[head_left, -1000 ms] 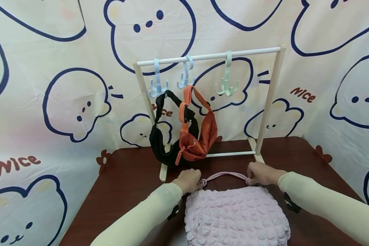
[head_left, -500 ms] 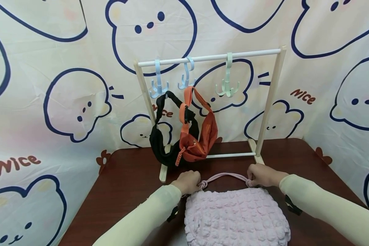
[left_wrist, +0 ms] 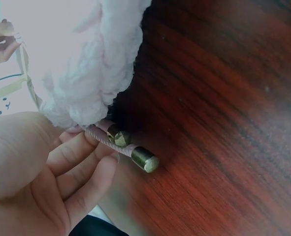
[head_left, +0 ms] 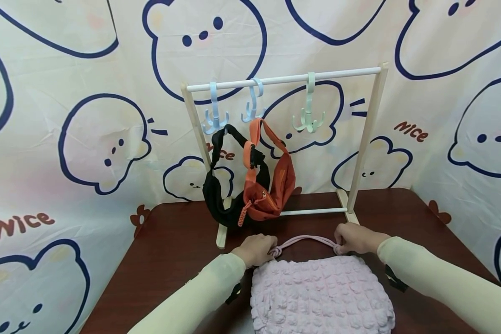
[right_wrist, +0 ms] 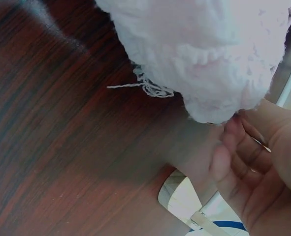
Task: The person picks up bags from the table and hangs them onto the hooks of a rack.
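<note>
A pale pink, puckered fabric handbag (head_left: 321,297) lies at the front of the table, its pink cord handle (head_left: 306,237) arching toward the rack. My left hand (head_left: 255,249) pinches the handle's left end beside a knot, and my right hand (head_left: 356,238) pinches the right end. In the left wrist view, cord ends with metal tips (left_wrist: 145,160) stick out below the bag (left_wrist: 86,64), next to the left fingers. In the right wrist view, the right fingertips meet the bag's edge (right_wrist: 219,105) and are partly hidden; loose threads (right_wrist: 157,90) hang nearby.
Behind the bag stands a rack with a white top bar (head_left: 284,80). Two blue hooks (head_left: 214,111) and a green hook (head_left: 309,106) hang from it. A black bag (head_left: 217,199) and an orange bag (head_left: 271,185) hang at its left. Patterned cloth (head_left: 108,139) surrounds the brown table (head_left: 163,246).
My left hand has shifted slightly to the right at the knot. The right hand, the handbag and the hanging bags are almost unchanged.
</note>
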Available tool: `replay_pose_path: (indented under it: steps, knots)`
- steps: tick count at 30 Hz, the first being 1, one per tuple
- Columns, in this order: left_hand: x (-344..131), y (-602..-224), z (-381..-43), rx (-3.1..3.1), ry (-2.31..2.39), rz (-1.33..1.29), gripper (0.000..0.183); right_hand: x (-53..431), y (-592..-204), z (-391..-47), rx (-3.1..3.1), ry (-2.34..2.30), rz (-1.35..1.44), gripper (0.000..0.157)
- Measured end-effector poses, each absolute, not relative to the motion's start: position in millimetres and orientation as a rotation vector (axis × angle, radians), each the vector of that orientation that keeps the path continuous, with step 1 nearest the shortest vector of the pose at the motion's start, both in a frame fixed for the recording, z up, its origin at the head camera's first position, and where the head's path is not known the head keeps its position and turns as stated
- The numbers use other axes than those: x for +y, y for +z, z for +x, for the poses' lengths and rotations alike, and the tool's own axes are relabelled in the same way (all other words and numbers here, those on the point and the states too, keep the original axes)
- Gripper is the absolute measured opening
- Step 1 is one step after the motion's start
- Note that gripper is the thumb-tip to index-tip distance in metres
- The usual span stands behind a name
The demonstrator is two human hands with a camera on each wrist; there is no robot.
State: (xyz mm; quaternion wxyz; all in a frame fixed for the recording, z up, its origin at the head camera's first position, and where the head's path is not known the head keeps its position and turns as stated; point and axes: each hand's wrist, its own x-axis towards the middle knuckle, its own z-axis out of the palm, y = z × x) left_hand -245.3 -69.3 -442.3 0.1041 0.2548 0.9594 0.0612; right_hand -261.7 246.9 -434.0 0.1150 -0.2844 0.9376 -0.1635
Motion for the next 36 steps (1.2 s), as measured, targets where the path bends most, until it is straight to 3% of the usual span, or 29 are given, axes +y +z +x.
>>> replay_pose_path:
  steps: [13,26,36]
  knots:
    - [-65.3,-438.5,-247.2,2.808,0.164,0.763,0.023,246.5,-439.2,-268.3,2.754,-0.498,-0.927,0.031]
    - [-63.8,-440.3,-246.9,2.802,0.086,0.776,0.010,246.5,-432.9,-264.2,2.719,-0.484,-0.892,0.021]
    - [-65.8,-441.3,-244.9,2.806,0.133,0.774,0.011,246.9,-434.7,-263.5,2.725,-0.470,-0.899,0.018]
